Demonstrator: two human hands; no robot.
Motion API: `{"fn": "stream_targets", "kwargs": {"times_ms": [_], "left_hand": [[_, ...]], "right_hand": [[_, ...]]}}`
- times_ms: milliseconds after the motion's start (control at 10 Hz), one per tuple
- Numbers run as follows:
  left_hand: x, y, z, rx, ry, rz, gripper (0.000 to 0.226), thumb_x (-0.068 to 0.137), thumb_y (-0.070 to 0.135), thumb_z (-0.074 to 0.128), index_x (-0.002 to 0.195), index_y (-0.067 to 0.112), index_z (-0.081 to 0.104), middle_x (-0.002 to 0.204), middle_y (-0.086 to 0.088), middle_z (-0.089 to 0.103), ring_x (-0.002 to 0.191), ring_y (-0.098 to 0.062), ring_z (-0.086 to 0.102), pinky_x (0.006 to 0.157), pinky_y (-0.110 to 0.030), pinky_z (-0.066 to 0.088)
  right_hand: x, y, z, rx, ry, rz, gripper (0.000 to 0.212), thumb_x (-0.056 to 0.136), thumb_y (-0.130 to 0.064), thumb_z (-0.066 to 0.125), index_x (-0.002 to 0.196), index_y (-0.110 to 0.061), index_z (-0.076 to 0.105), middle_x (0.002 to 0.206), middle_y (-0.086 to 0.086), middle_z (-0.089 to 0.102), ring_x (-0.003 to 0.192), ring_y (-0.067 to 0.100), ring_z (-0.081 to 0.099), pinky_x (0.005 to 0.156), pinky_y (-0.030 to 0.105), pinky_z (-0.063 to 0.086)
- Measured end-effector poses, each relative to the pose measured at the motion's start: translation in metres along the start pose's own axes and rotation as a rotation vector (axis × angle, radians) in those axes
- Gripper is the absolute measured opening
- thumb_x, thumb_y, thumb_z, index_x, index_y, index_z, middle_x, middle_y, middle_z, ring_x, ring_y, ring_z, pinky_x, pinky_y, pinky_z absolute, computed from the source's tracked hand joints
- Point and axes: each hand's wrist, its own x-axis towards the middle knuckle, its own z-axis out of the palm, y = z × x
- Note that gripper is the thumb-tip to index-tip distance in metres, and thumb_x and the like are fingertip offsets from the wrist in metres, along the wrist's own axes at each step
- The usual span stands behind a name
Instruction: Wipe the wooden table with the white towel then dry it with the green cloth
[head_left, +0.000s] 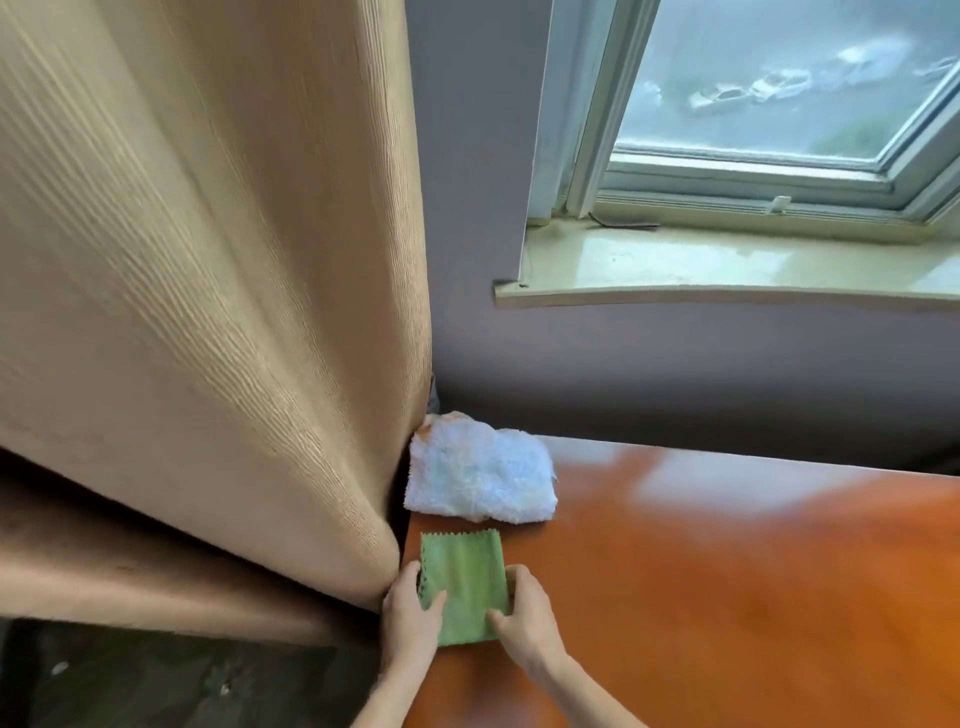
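We pinch the green cloth (464, 587) with left hand (410, 613) and right hand (524, 618); the white towel (480, 470) lies untouched, so wiping must come first

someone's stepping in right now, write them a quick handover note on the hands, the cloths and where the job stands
Left hand: on the left edge of the green cloth, thumb on top; whether it pinches is unclear.
Right hand: same on the right edge, fingers on top.
Green cloth: folded flat at the table's left end, near the curtain.
White towel: bunched just beyond the green cloth, at the far left corner, untouched by either hand.
Done: cannot tell whether wiping or drying has happened; the table looks glossy.
Left: if unwiped, wipe with the towel, then dry with the green cloth.
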Motion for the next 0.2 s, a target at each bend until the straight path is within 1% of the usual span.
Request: {"fn": "stream_targets", "kwargs": {"times_ms": [100, 200], "left_hand": [[0.0047, -0.0051, 0.0005, 0.008, 0.013, -0.022, 0.058, 0.079, 0.007, 0.08, 0.132, 0.008, 0.058, 0.123, -0.011, 0.067, 0.114, -0.032, 0.061, 0.095, -0.039, 0.048], [-0.0017, -0.0044, 0.0021, 0.097, 0.107, 0.021, 0.067, 0.072, 0.004, 0.084, 0.133, 0.009, 0.056, 0.123, -0.017, 0.064, 0.112, -0.038, 0.06, 0.093, -0.046, 0.049]], "right_hand": [[-0.0033, 0.0005, 0.0003, -0.107, -0.052, -0.017, 0.033, 0.078, -0.015, 0.054, 0.109, -0.025, 0.046, 0.108, -0.003, 0.051, 0.096, 0.015, 0.052, 0.085, 0.029, 0.046], [-0.0098, 0.0018, -0.0007, -0.235, -0.021, -0.052, 0.042, 0.083, -0.017, 0.053, 0.124, -0.022, 0.042, 0.118, 0.001, 0.044, 0.097, 0.02, 0.051, 0.083, 0.035, 0.044]]}}
